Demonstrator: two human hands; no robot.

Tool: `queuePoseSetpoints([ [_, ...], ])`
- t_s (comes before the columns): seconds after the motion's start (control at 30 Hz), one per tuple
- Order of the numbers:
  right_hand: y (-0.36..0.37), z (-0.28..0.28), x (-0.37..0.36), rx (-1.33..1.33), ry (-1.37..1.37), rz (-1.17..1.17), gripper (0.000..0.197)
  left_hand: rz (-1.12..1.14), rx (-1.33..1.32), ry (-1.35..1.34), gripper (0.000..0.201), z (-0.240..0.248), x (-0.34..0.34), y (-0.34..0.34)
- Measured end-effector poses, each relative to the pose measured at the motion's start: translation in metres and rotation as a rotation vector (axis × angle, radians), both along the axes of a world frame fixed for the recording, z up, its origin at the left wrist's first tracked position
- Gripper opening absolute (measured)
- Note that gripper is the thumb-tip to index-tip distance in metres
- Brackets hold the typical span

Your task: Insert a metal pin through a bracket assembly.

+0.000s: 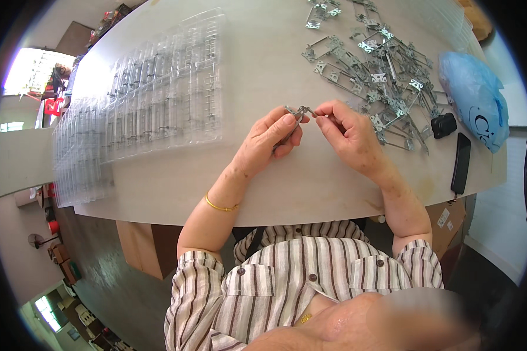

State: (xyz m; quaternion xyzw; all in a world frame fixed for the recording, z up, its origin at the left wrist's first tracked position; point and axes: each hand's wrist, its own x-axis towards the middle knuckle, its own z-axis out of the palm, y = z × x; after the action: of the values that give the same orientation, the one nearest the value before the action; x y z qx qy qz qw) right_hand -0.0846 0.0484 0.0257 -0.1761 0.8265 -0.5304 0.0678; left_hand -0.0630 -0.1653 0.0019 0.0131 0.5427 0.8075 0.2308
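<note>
Above the middle of the pale table, my left hand (270, 130) is closed around a small metal bracket assembly (299, 112) of thin grey parts. Its upper end sticks out past my thumb; the rest is hidden by my fingers. From the other side my right hand (350, 133) pinches the free end of the same piece between thumb and forefinger. Right behind that hand lies a loose heap of similar metal brackets (386, 82) with rods and flat punched plates.
Clear plastic trays (158, 88) with long slots, holding metal parts, cover the table's left side. At the right are a blue plastic bag (473, 93), a small black case (444, 125) and a black phone (461, 164). A cardboard box (139, 245) stands below the table's front edge.
</note>
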Motion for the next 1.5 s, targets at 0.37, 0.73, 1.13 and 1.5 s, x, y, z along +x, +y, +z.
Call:
queuePoseSetpoints([
  [0.37, 0.010, 0.010, -0.006, -0.422, -0.714, 0.192, 0.029, -0.138, -0.231, 0.125, 0.045, 0.011, 0.005, -0.004],
  [0.73, 0.012, 0.008, -0.005, -0.245, -0.730, 0.257, 0.022, -0.271, -0.271, 0.269, 0.047, 0.007, 0.009, -0.006],
  [1.13, 0.006, 0.019, 0.004, -0.258, -0.496, 0.036, 0.016, -0.166, -0.121, 0.040, 0.044, 0.007, 0.004, -0.010],
  [1.5, 0.000, 0.017, 0.012, -0.198, -0.410, 0.106, 0.011, -0.072, -0.073, 0.056, 0.040, 0.004, 0.003, -0.010],
])
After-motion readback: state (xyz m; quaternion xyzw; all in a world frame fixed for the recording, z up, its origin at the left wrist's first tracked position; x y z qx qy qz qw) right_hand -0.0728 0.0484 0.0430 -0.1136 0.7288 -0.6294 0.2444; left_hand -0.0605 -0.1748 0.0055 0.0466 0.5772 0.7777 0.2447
